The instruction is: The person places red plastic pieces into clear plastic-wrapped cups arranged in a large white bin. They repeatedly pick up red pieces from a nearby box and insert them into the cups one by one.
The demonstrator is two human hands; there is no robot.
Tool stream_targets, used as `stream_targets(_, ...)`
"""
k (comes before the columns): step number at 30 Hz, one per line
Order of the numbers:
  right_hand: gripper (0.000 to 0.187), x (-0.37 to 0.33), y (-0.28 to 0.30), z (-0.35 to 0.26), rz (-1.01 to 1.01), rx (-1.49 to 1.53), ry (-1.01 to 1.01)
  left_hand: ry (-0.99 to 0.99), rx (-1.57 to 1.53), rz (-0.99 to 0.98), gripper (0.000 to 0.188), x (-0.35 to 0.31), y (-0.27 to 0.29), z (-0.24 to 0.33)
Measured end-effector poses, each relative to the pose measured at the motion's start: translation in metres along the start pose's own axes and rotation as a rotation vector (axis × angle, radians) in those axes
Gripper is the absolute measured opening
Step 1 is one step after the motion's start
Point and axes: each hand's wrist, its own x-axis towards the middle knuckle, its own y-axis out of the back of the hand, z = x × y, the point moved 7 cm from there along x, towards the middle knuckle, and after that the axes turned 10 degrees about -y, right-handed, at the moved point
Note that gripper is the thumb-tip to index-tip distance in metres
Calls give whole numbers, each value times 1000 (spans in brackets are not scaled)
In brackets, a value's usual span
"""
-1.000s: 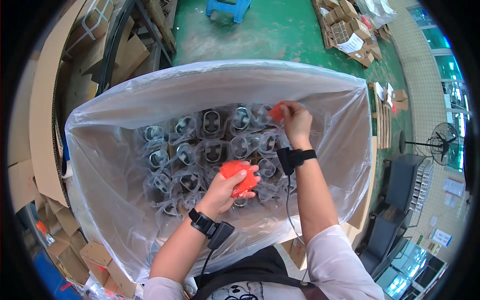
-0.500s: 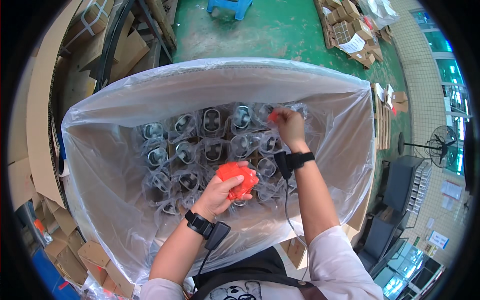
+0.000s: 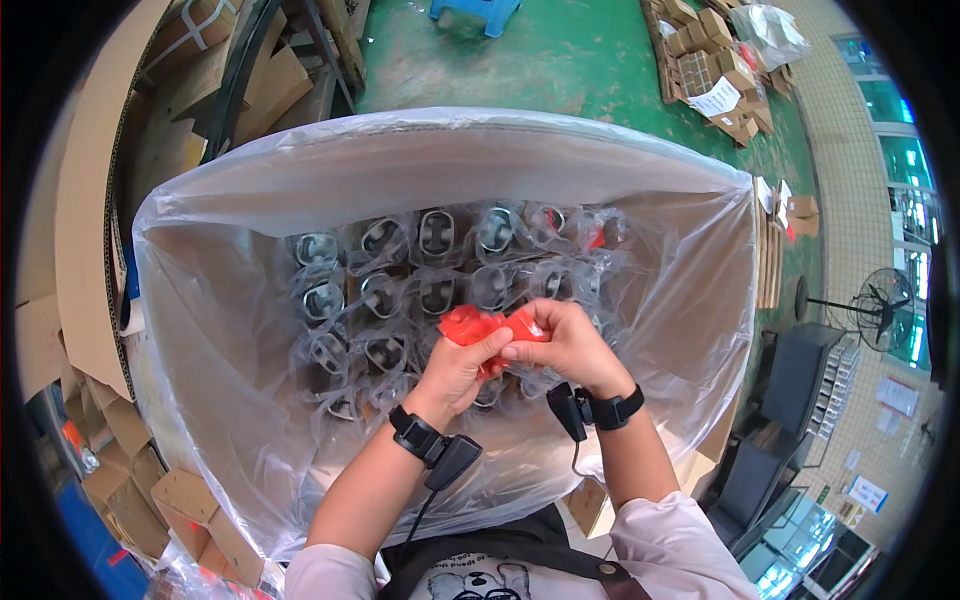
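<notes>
My left hand (image 3: 455, 370) is closed on a bunch of small red plastic packets (image 3: 466, 325), held over the middle of a deep box. My right hand (image 3: 572, 345) meets it there and pinches a red packet (image 3: 526, 326) at the edge of the bunch. Below, several metal pistons (image 3: 437, 232) in clear plastic bags stand in rows. Red pieces (image 3: 597, 238) show among the bagged pistons at the far right. My hands hide part of the nearer rows.
Clear plastic film (image 3: 225, 330) lines the box and drapes over its rim. Cardboard boxes (image 3: 200, 515) stand at the lower left. Beyond lie a blue stool (image 3: 478, 12) and a pallet of cartons (image 3: 705, 60). A black fan (image 3: 885, 308) stands on the right.
My right hand has come back from the far right pistons to the bunch in my left hand. A red piece now shows where it was. The view has shifted slightly.
</notes>
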Motion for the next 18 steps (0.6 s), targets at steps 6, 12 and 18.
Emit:
stream_targets(6,17,34,57,-40,690,-426,246,-18,-64,71,29,-3,25,16)
stream_targets(12,23,44,36,-35,881,-313,379,-47,1,59,34,-9,37,26)
stream_targets(18,22,24,-40,-12,250,-164,181,24,-275,17,37,-20,25,39)
